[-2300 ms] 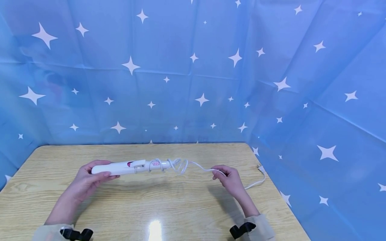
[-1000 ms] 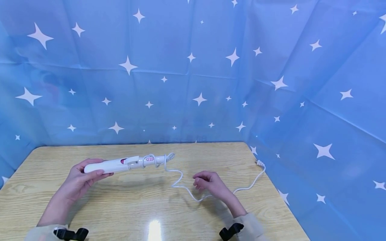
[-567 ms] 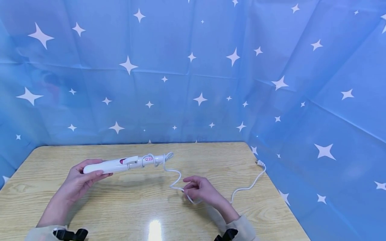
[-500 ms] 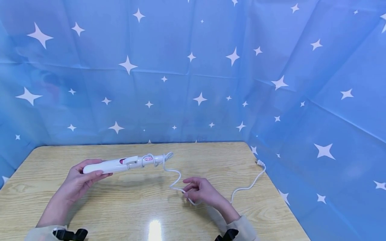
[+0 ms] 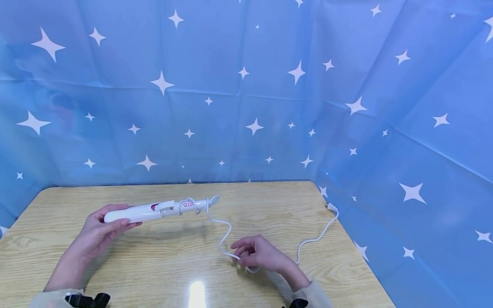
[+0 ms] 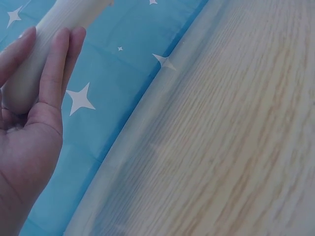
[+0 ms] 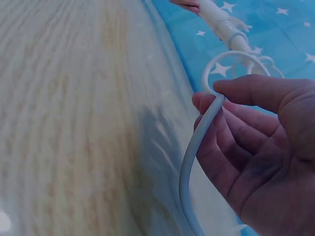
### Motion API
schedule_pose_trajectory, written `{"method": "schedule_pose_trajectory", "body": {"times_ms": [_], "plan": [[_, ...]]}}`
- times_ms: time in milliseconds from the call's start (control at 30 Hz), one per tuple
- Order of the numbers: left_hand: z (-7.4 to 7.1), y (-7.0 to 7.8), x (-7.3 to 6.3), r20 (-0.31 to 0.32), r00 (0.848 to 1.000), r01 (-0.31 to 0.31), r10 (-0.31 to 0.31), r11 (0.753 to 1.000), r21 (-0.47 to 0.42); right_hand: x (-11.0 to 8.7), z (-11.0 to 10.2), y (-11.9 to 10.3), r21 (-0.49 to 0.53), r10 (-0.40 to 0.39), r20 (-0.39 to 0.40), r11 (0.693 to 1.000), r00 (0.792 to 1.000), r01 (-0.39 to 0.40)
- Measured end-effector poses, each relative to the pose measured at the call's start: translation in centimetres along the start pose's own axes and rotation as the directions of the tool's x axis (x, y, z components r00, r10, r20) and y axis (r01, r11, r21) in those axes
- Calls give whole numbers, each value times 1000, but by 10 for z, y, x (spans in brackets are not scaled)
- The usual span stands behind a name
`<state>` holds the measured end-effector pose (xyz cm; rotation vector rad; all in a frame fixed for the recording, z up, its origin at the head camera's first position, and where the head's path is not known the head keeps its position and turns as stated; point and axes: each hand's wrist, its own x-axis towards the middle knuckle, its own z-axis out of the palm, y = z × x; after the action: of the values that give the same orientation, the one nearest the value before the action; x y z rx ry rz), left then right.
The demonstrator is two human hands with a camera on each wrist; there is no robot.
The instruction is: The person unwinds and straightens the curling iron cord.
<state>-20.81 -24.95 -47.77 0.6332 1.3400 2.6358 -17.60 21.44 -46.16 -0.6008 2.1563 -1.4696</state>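
Note:
A white curling iron (image 5: 142,212) is held above the table, its right end raised a little. My left hand (image 5: 96,233) grips its thick left end between thumb and fingers; the left wrist view shows the rounded end of the iron (image 6: 29,78) in the palm. Loops of its white cord (image 5: 227,233) wind around the narrower right part, then the cord drops in a wavy line to the right. My right hand (image 5: 262,254), low over the table, pinches the cord (image 7: 197,135) between thumb and fingertips, as the right wrist view shows.
A wooden table (image 5: 173,265) lies under both hands. Beyond my right hand the cord runs on to a white plug (image 5: 331,207) by the table's right edge. Blue star-printed cloth (image 5: 215,85) hangs behind and at the right.
My right hand let go of the stretched cord, moved left and toward me, and now pinches it nearer the iron. The cord has slackened. My left hand and the iron shifted slightly left.

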Motion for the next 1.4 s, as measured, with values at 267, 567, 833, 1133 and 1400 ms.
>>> {"method": "schedule_pose_trajectory", "body": {"times_ms": [267, 567, 833, 1133, 1400], "plan": [[-1, 2, 0, -19, 1000, -7, 7, 1000, -6, -6, 4, 1, -50, -64, 145, 996, 987, 72], [-8, 9, -3, 5, 999, -36, 37, 998, -42, -14, -12, 3, -85, -71, 233, 992, 970, 93], [-12, 11, -4, 15, 998, -65, 65, 997, -34, -13, -20, 4, -64, -28, 210, 997, 977, 42], [-11, 16, -3, 18, 999, -44, 45, 998, -49, 19, -16, -12, -131, -31, -28, 991, 999, 27], [-12, 15, -2, 31, 998, -52, 51, 998, 24, 52, -2, -40, -48, -109, -132, 993, 985, 104]]}}
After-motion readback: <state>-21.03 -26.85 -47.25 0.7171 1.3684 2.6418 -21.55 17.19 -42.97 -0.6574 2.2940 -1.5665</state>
